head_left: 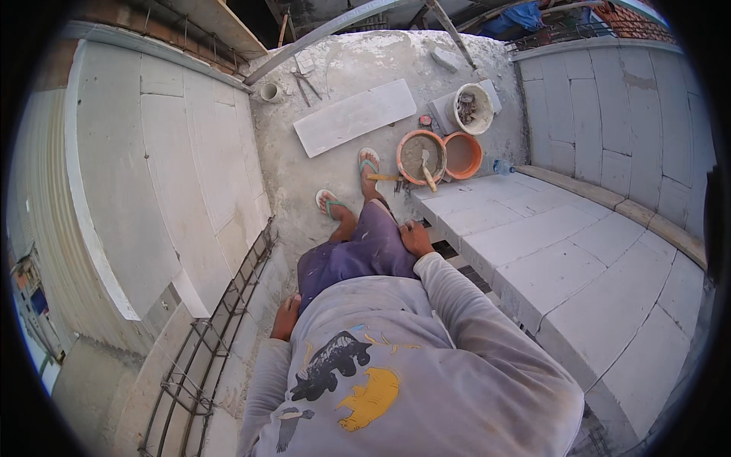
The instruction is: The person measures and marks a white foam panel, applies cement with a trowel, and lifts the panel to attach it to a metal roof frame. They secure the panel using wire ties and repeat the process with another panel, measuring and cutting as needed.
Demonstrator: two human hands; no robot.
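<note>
Head view: flat white block walls (179,145) are up, one long white block (355,118) lies unused, and left hand (285,317) and right hand (416,238) grips I can't tell.

In the upper half, the floor (285,160) is rough concrete, the pale slab (355,118) smooth and matt, the left orange bucket (400,164) smeared plastic, the bottle (502,167) glossy plastic. The lower-left bar cage (202,326) is dull metal, the purple shorts (362,251) speckled, matt cloth.
</note>
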